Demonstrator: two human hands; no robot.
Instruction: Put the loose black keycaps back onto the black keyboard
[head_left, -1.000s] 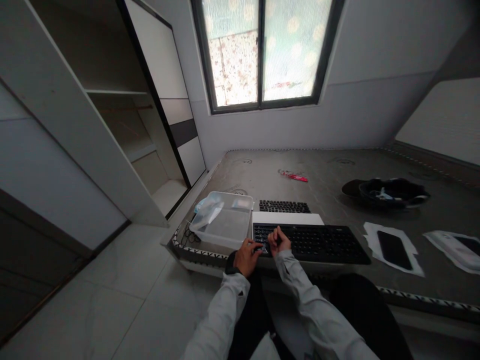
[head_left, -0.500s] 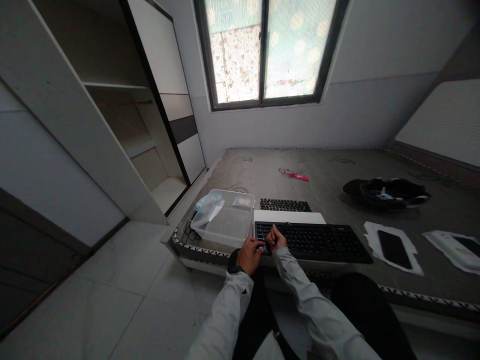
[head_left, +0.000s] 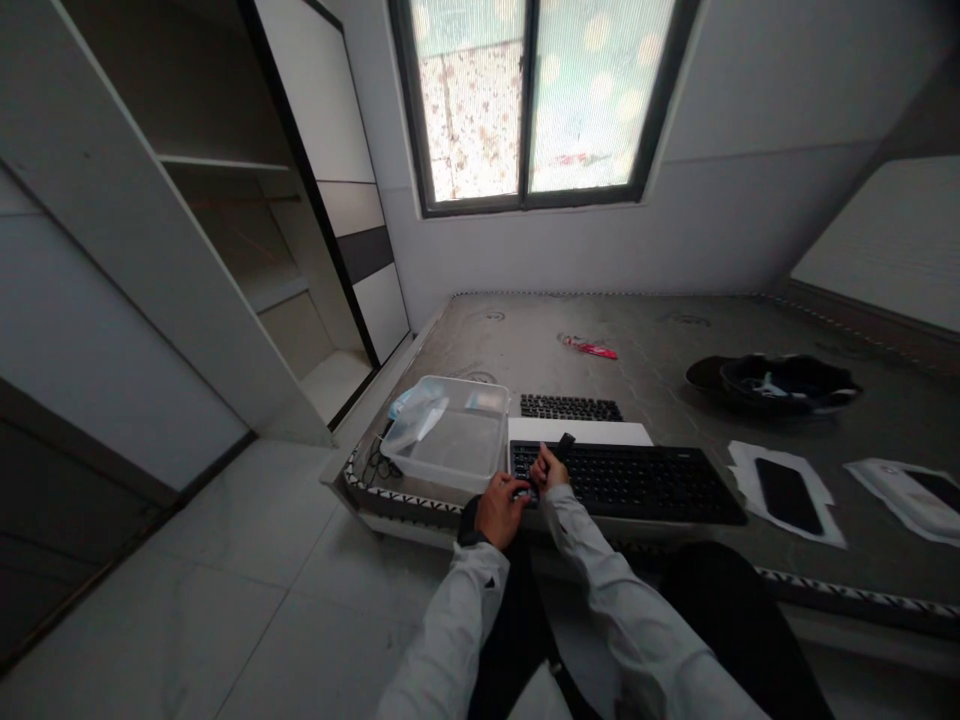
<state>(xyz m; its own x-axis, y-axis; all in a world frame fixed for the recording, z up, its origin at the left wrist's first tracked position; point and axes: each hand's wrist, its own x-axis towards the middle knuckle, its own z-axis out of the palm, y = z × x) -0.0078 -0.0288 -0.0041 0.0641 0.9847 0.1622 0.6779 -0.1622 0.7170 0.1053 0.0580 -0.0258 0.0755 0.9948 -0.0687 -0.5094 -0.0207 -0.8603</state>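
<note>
A black keyboard (head_left: 645,480) lies along the front edge of the mattress. At its left end, the fingers of my left hand (head_left: 501,512) are bent together over the keys; anything between the fingertips is too small to make out. Close beside it, my right hand (head_left: 551,470) is closed around a short black stick-like tool (head_left: 566,441), whose blunt end points up and away from me. The tool's other end is hidden by the hand, low over the keys near my left fingertips.
Left of the keyboard stands a clear plastic box (head_left: 469,450) with a plastic bag (head_left: 420,420) inside. Behind are a white strip (head_left: 581,431) and another set of black keys (head_left: 571,408). A red item (head_left: 600,351), a black cap (head_left: 791,387) and a phone (head_left: 787,495) lie farther off.
My right hand has turned, so the black end of the tool now sticks out above its fist. My left hand has barely moved.
</note>
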